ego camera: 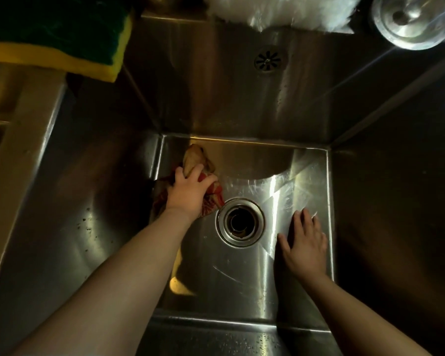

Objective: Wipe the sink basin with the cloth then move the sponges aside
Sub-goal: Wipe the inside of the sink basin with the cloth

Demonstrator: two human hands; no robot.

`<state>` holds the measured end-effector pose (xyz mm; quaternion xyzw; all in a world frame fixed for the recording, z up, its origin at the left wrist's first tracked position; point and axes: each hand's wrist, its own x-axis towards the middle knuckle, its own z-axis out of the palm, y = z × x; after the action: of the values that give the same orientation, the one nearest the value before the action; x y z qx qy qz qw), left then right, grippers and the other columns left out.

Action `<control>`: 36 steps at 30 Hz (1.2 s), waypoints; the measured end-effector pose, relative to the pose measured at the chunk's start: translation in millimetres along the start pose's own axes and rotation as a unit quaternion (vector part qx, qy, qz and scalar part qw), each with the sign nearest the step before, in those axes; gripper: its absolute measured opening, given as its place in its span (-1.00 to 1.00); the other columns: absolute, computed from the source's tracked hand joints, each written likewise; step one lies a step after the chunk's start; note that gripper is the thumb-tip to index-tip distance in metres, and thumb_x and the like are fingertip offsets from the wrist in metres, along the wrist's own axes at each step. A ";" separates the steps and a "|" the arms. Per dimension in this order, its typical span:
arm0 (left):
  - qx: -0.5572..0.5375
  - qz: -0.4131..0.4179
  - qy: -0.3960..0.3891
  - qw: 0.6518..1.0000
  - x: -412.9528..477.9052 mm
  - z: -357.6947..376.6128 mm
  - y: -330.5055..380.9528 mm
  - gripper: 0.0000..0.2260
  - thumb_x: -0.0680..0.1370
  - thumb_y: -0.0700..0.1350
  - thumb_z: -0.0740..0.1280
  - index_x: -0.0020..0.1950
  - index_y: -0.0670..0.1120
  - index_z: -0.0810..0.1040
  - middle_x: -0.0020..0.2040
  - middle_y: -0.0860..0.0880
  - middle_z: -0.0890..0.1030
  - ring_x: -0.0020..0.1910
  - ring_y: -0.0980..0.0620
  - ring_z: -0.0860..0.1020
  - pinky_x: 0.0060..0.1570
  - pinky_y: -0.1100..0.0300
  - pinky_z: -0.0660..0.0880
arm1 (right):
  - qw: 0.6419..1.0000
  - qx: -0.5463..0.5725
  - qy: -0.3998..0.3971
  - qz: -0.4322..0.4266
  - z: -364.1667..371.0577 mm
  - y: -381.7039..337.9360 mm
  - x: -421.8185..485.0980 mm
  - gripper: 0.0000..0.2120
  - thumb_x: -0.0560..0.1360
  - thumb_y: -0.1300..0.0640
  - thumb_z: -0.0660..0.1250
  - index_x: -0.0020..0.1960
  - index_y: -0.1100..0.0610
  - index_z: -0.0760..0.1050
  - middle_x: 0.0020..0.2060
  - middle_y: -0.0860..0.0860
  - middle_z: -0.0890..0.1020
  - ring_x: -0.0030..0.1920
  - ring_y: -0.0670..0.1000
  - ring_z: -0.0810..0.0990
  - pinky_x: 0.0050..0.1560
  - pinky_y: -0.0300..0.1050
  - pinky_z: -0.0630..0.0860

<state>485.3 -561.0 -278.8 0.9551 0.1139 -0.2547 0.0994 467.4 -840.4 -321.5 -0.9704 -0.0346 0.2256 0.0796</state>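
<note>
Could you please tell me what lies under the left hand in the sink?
A crumpled red-and-tan cloth, held by the left hand against the floor of the sink basin, beside the drain. The steel beneath the cloth is covered, so unseen.

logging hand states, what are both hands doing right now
Left hand: closed, fingers curled round the cloth on the sink basin floor.
Right hand: open, flat on the basin floor, holding nothing.

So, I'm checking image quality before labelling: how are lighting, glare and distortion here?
Head view: dim overall, sink nearly black on the right; glare streaks beside the drain; wide-angle bending of the sink edges; sponge, top left, looks soft; cloth under the left hand is legible.
</note>
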 end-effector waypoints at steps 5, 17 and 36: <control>0.007 0.005 -0.008 1.000 -17.8 13.0 3.2 -0.38 0.47 -0.16 0.36 0.42 0.23 0.18 0.51 0.01 -0.03 0.44 -0.32 -0.07 0.28 -0.30 0.24 | 1.000 0.001 -0.002 0.001 -0.6 -1.7 -1.7 -0.34 0.56 -0.14 0.12 0.53 0.07 -0.06 0.54 0.03 -0.08 0.52 0.12 -0.17 0.46 0.17 -0.02; 0.015 0.011 -0.033 0.999 -69.8 51.4 2.1 -0.32 0.46 -0.11 0.37 0.41 0.29 0.07 0.49 0.06 -0.08 0.43 -0.32 -0.08 0.27 -0.29 0.31 | 1.000 0.019 -0.013 -0.006 -6.4 -4.2 -4.6 -0.34 0.57 -0.10 0.14 0.53 0.10 -0.07 0.54 0.04 -0.08 0.52 0.14 -0.16 0.46 0.16 -0.06; 0.020 0.047 0.064 0.997 8.0 -20.4 -4.2 -0.51 0.45 -0.08 0.38 0.32 0.18 0.31 0.48 -0.03 0.07 0.42 -0.29 0.00 0.28 -0.25 0.30 | 1.000 0.003 -0.018 -0.021 -7.1 1.4 -3.0 -0.33 0.57 -0.13 0.11 0.53 0.06 -0.12 0.54 0.02 -0.13 0.52 0.13 -0.18 0.48 0.12 -0.04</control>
<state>500.4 -550.6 -266.1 0.9755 0.0700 -0.1909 0.0845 467.8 -843.1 -314.1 -0.9650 -0.0559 0.2412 0.0869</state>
